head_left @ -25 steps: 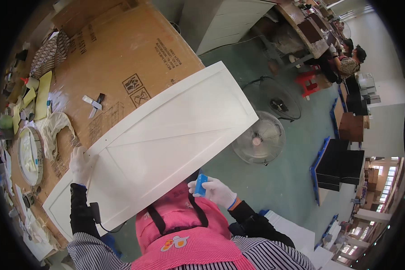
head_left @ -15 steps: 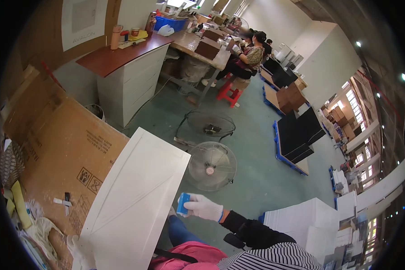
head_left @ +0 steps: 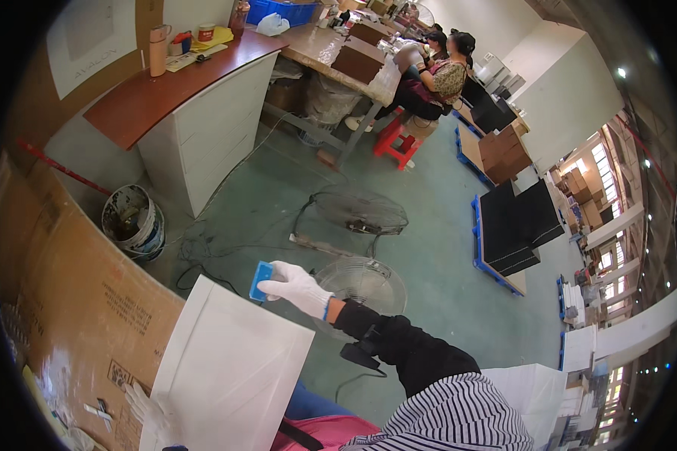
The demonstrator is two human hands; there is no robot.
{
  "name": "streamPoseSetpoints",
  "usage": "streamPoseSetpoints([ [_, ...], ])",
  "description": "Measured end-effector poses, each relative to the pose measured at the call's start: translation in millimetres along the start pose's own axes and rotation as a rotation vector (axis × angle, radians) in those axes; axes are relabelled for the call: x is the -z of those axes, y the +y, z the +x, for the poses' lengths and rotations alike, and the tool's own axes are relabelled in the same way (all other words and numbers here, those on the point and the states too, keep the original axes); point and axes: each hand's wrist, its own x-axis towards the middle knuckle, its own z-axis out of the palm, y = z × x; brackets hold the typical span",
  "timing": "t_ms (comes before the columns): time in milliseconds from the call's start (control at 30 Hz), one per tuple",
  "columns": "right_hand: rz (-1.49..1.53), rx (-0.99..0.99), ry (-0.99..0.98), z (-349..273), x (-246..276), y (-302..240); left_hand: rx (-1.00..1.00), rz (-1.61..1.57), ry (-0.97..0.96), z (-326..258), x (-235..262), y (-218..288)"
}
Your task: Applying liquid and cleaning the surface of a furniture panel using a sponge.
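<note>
My right hand (head_left: 297, 284), in a white glove, holds a small blue block (head_left: 260, 279) just above the far corner of a large white panel (head_left: 233, 368). The panel lies tilted across the lower middle, over a cardboard-covered table (head_left: 75, 301). My left hand (head_left: 144, 404), also gloved in white, grips the panel's near left edge at the bottom of the picture. A black sleeve and a striped shirt cover my right arm.
Two floor fans (head_left: 357, 210) with cables lie on the green floor ahead. A grey bucket (head_left: 134, 220) stands by a white counter (head_left: 195, 120) with a brown top. People sit at tables (head_left: 353, 45) at the back. Blue pallets with black boxes (head_left: 515, 225) stand on the right.
The view has swung up from the table toward the room. The panel now shows only its far end, and my right hand with the blue block has risen to the panel's far corner.
</note>
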Motion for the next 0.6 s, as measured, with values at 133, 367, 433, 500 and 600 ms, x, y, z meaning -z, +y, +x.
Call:
streamPoseSetpoints([
  [133, 0.250, -0.067, -0.023, 36.2, 27.3, 6.2, -0.072, 0.316, 0.155, 23.8, 19.0, 49.9],
  [367, 0.354, -0.101, -0.068, 65.6, 29.9, 3.0, 0.132, 0.066, 0.050, 6.5, 5.6, 32.9],
  [433, 0.180, -0.037, -0.068, 67.8, 27.2, -4.4, 0.276, 0.121, -0.084, 13.6, 9.0, 38.7],
  [500, 0.030, 0.069, -0.048, 67.3, 23.5, -18.8, 0.231, 0.022, -0.019, 22.2, 23.2, 53.6],
  [600, 0.067, 0.103, 0.008, 84.2, 11.3, -17.0, 0.167, 0.048, -0.022, 35.2, 10.8, 48.2],
])
